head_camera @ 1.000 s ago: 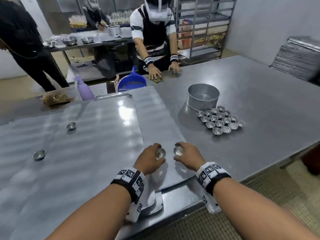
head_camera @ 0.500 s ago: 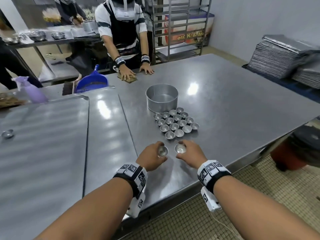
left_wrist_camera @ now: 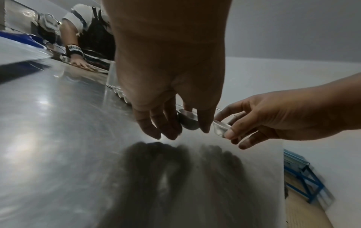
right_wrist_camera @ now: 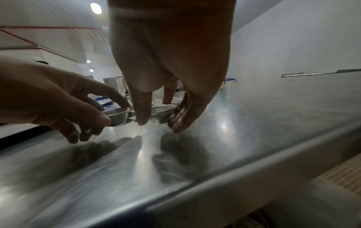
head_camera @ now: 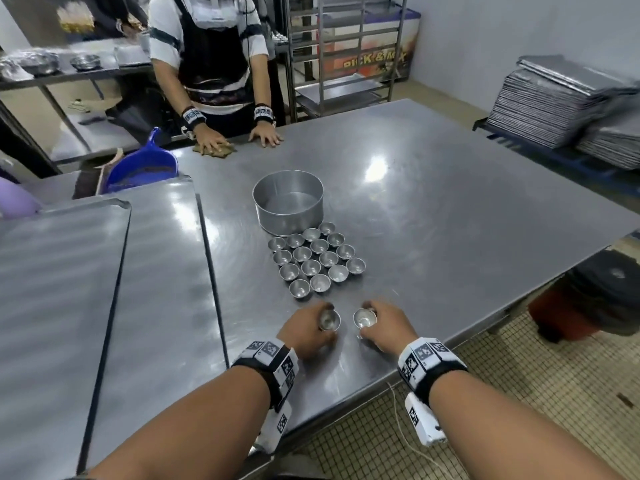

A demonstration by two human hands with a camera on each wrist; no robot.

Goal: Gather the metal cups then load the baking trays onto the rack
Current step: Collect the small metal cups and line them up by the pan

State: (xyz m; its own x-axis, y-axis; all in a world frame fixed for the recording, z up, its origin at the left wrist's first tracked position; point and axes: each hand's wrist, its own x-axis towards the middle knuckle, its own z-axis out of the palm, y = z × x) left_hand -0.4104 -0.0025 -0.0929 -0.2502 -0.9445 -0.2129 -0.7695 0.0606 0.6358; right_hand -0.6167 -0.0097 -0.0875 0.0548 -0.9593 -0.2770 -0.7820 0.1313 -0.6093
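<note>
Cups in both hands: the left hand (head_camera: 306, 332) pinches one small metal cup (head_camera: 330, 320) by its rim, the right hand (head_camera: 389, 325) pinches another (head_camera: 363, 318), both held just above the steel worktop (head_camera: 450, 220) near its front edge. Just beyond them sits the gathered cluster of cups (head_camera: 317, 259) in tight rows, its far end touching or nearly touching a round metal tin (head_camera: 287, 202). To the left lie two flat baking trays (head_camera: 62, 289) overlapping on the worktop; a blue scoop (head_camera: 142, 168) stands behind them. Across the worktop a second person's hands (head_camera: 211, 142) press flat on a brown cloth. A tall stack of trays (head_camera: 557, 102) sits at the far right, and the wire rack (head_camera: 343, 53) stands behind — its top cut off. In the wrist views the fingers cover much of each cup, so only rim and lower wall show — the left-wrist (left_wrist_camera: 188, 119), the right-wrist (right_wrist_camera: 163, 114).
</note>
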